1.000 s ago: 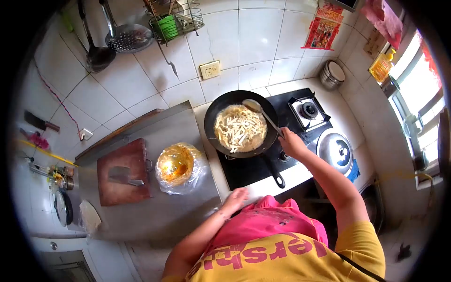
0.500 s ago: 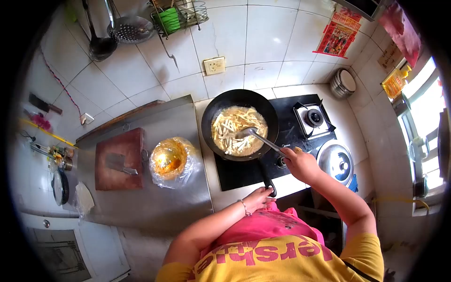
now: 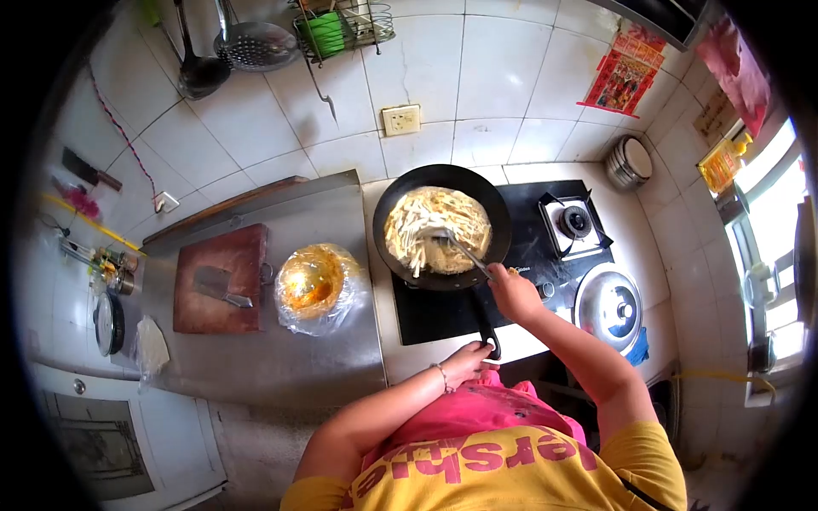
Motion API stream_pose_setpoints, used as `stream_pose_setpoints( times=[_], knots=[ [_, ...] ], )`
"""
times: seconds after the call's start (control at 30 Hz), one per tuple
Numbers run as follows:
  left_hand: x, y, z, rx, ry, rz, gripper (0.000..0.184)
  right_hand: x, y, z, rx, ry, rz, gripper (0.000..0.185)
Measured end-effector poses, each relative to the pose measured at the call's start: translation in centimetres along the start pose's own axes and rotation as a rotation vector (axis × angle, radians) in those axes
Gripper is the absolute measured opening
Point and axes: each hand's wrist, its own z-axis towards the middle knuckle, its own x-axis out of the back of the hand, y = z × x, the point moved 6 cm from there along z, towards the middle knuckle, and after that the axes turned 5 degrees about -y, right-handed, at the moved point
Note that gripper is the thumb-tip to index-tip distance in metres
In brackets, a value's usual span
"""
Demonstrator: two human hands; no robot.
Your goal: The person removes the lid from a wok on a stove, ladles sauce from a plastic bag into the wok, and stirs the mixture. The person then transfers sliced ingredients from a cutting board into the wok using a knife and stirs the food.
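- White tiled wall (image 3: 494, 72) rises beyond both sets of fingers; a ladle (image 3: 203, 77) and a skimmer (image 3: 256, 47) hang on it, ahead and far to the left of them.
- Well to the left of the left fingers, on a steel counter (image 3: 324, 366), lies a brown cutting board (image 3: 200, 308) with a cleaver (image 3: 211, 281) flat on it.
- Nearer to those fingers, on the same counter, stands a bowl (image 3: 308, 285) wrapped in clear plastic, orange colour showing through.
- Pale strips of food (image 3: 434, 213) lie in liquid in a black pan (image 3: 443, 175), which sits on the stove (image 3: 532, 217), ahead of the left fingers and ahead and left of the right ones.
- Spoon (image 3: 466, 254): its head is down among the strips, and its shaft slants back to the right fingers.
- Left hand (image 3: 467, 364): a bracelet on the wrist, fingers grasping the end of the pan handle (image 3: 482, 319), just in front of the pink apron (image 3: 503, 409).
- Right hand (image 3: 515, 295): fingers clenched round the spoon's shaft, near the pan's rim; I cannot tell whether they touch it.
- Ahead and right of the right fingers is a bare burner (image 3: 574, 222).
- Directly right of them lies a shiny lid (image 3: 607, 298), knob up, with a blue cloth (image 3: 639, 347) beside it.
- Farthest ahead and right of them, a steel container (image 3: 629, 162) stands in the corner.
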Motion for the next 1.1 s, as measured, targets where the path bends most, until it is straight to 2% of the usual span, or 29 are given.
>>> stream_pose_setpoints(
  times=[0.03, 0.07, 0.13, 0.3, 0.37, 0.4, 0.47, 0.5, 0.57, 0.6, 0.67, 0.7, 0.77, 0.8, 0.87, 0.9, 0.97, 1.0, 1.07, 1.1],
  knots=[
    [0.0, 0.0, 0.0, -0.005, 0.001, -0.003, 0.025, 0.7, -0.1, 0.4, -0.084, -0.027, 0.052, 0.025],
    [0.0, 0.0, -0.1, -0.010, -0.002, 0.005, 0.025, 1.2, 0.4, 0.8, -0.017, 0.087, 0.058, 0.026],
    [-0.1, -0.2, -0.1, -0.016, -0.006, 0.006, 0.025, 2.5, 1.6, 1.7, -0.051, 0.159, 0.104, 0.027],
    [-0.1, -0.1, 0.1, -0.041, -0.021, 0.013, 0.025, 2.3, 4.7, 2.8, -0.098, 0.164, 0.085, 0.027],
    [-0.1, 0.0, 0.1, -0.042, -0.014, 0.018, 0.025, -1.0, 6.8, 2.0, -0.479, -0.065, 0.611, 0.023],
    [-0.1, 0.0, 0.1, -0.038, -0.013, 0.018, 0.024, -1.8, 5.0, 0.8, -0.641, -0.186, 0.985, 0.018],
    [-0.2, -0.1, 0.1, -0.034, -0.014, 0.019, 0.023, -3.9, 2.8, -0.4, -0.836, -0.244, 1.571, 0.014],
    [-0.3, 0.0, 0.0, -0.026, -0.006, 0.015, 0.023, -4.3, 3.0, -0.1, -0.836, -0.244, 1.570, 0.014],
    [-0.3, 0.1, -0.1, -0.021, 0.004, 0.009, 0.023, -6.4, 1.8, 0.3, -0.908, -0.439, 2.005, 0.014],
    [-0.3, 0.0, -0.1, -0.020, 0.006, 0.012, 0.022, -6.0, 0.9, 0.2, -0.908, -0.441, 2.003, 0.014],
    [-0.3, 0.1, -0.1, -0.020, 0.009, 0.015, 0.022, -3.1, -1.3, 0.2, -0.729, -0.324, 1.718, 0.014],
    [-0.3, 0.1, -0.1, -0.011, 0.015, 0.018, 0.022, -2.5, -2.1, 0.2, -0.729, -0.326, 1.715, 0.014],
    [-0.3, 0.1, -0.2, -0.004, 0.020, 0.019, 0.022, -1.0, -2.9, 0.4, -0.587, -0.330, 1.328, 0.017],
    [-0.3, 0.2, -0.3, -0.005, 0.018, 0.026, 0.022, -0.8, -3.1, 0.3, -0.586, -0.333, 1.325, 0.017],
    [-0.3, 0.3, -0.4, -0.008, 0.016, 0.031, 0.022, 0.3, -3.6, 0.8, -0.363, -0.300, 0.885, 0.019],
    [-0.2, 0.3, -0.2, -0.009, 0.017, 0.031, 0.022, -0.3, -3.1, 0.7, -0.363, -0.302, 0.884, 0.019],
    [-0.1, 0.1, -0.1, -0.009, 0.018, 0.029, 0.022, 0.9, -4.8, 0.5, 0.318, 0.060, 0.211, 0.022],
    [-0.1, 0.1, -0.1, -0.014, 0.009, 0.030, 0.022, 1.4, -5.5, 0.1, 0.318, 0.058, 0.212, 0.022],
    [-0.1, 0.1, 0.0, -0.020, 0.002, 0.030, 0.023, 1.0, -6.5, -0.6, 0.136, -0.254, -0.193, 0.026],
    [-0.1, 0.1, 0.1, -0.026, 0.006, 0.032, 0.023, 0.8, -6.6, -0.8, 0.198, -0.274, -0.292, 0.031]
  ],
)
